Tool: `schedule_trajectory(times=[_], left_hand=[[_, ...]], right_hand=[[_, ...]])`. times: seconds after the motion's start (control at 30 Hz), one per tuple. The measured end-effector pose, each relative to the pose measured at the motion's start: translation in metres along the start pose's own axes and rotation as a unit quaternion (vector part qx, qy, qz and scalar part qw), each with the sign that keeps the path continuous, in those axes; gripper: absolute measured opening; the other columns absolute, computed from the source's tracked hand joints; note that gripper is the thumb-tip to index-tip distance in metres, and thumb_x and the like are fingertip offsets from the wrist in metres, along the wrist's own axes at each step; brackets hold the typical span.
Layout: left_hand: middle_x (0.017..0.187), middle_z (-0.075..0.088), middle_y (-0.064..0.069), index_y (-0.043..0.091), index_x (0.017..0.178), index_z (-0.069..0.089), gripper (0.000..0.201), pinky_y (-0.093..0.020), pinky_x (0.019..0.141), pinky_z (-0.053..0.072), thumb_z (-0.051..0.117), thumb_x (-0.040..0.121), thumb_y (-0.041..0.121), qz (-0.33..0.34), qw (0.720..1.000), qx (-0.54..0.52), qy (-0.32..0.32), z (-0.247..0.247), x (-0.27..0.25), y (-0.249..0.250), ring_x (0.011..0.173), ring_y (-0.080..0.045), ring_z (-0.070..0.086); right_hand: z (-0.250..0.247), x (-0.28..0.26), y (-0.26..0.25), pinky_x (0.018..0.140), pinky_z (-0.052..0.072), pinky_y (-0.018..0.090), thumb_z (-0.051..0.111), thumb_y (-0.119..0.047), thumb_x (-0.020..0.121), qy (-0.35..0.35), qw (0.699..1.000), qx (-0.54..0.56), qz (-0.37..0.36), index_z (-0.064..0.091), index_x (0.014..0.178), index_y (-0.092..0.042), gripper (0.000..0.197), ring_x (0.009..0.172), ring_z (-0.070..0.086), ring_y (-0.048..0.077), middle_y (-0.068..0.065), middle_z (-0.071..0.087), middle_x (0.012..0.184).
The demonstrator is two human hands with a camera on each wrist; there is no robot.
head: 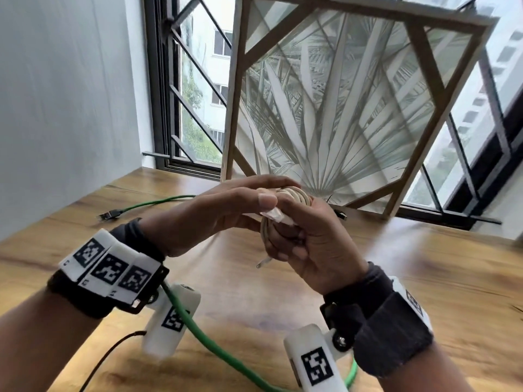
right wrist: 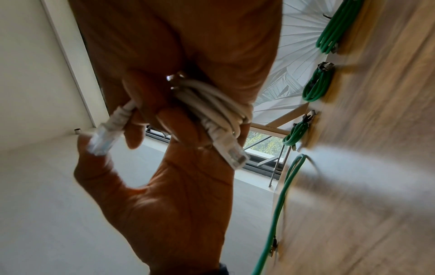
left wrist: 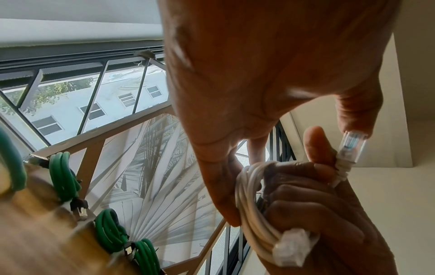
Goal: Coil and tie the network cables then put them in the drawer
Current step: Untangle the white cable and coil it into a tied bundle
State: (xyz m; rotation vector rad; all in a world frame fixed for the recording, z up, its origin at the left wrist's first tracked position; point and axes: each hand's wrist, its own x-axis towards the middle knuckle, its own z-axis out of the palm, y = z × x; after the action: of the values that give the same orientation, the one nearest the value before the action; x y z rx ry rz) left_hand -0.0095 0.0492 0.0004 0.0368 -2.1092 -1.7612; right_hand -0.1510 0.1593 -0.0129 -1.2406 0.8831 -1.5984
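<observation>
A white network cable (head: 295,197) is wound into a small coil, and my right hand (head: 308,241) grips it above the wooden table (head: 424,278). The coil (right wrist: 212,104) lies in that hand's curled fingers, with one clear plug (right wrist: 233,151) sticking out below. My left hand (head: 226,205) reaches in from the left. Its straight fingers lie along the coil (left wrist: 249,195) and its thumb tip presses the other plug (left wrist: 352,144). A loose green cable (head: 198,326) trails over the table under my wrists.
Three coiled green cables (left wrist: 63,176) (left wrist: 108,234) (left wrist: 146,256) lie in a row on the table before a leaning framed palm picture (head: 339,108). The loose green cable's far plug (head: 109,215) rests at the left. Behind is a barred window (head: 192,108). No drawer is in view.
</observation>
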Motion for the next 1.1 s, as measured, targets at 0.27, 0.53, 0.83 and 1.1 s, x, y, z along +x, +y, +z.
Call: schedule_trajectory(times=[0.27, 0.53, 0.83, 1.1], left_hand=[[0.143, 0.061, -0.021, 0.016, 0.151, 0.047, 0.069, -0.051, 0.108, 0.051, 0.053, 0.090, 0.047, -0.004, 1.000, 0.002, 0.018, 0.007, 0.001, -0.001, 0.126, -0.046, 0.061], [0.144, 0.063, -0.016, 0.018, 0.153, 0.045, 0.063, -0.048, 0.113, 0.049, 0.058, 0.099, 0.049, -0.004, 1.000, 0.015, 0.015, 0.006, 0.000, 0.002, 0.132, -0.036, 0.060], [0.140, 0.065, -0.013, 0.014, 0.157, 0.038, 0.060, -0.039, 0.109, 0.051, 0.040, 0.101, 0.035, 0.016, 0.998, 0.048, 0.023, 0.014, 0.000, 0.004, 0.123, -0.023, 0.067], [0.143, 0.062, -0.012, 0.011, 0.158, 0.036, 0.074, -0.042, 0.112, 0.049, 0.052, 0.091, 0.038, 0.065, 0.996, 0.057, 0.020, 0.016, -0.006, 0.004, 0.132, -0.030, 0.060]], right_hand=[[0.008, 0.002, 0.000, 0.044, 0.034, 0.023, 0.084, -0.023, 0.074, 0.060, 0.998, 0.028, -0.003, 0.047, 0.089, 0.027, 0.064, 0.028, 0.029, 0.009, -0.003, 0.028, 0.040], [0.009, 0.000, -0.003, 0.053, 0.040, 0.028, 0.080, -0.033, 0.074, 0.089, 0.996, 0.001, -0.023, 0.044, 0.061, -0.007, 0.046, 0.030, 0.027, 0.016, 0.001, 0.029, 0.040], [0.013, -0.003, -0.005, 0.043, 0.030, 0.026, 0.075, -0.021, 0.085, 0.138, 0.988, -0.057, -0.047, 0.045, 0.056, -0.008, 0.044, 0.034, 0.023, 0.017, 0.005, 0.031, 0.044], [0.011, -0.004, -0.010, 0.038, 0.031, 0.021, 0.083, -0.019, 0.073, 0.123, 0.988, -0.083, -0.042, 0.060, 0.063, -0.004, 0.029, 0.032, 0.029, 0.018, 0.008, 0.036, 0.051]])
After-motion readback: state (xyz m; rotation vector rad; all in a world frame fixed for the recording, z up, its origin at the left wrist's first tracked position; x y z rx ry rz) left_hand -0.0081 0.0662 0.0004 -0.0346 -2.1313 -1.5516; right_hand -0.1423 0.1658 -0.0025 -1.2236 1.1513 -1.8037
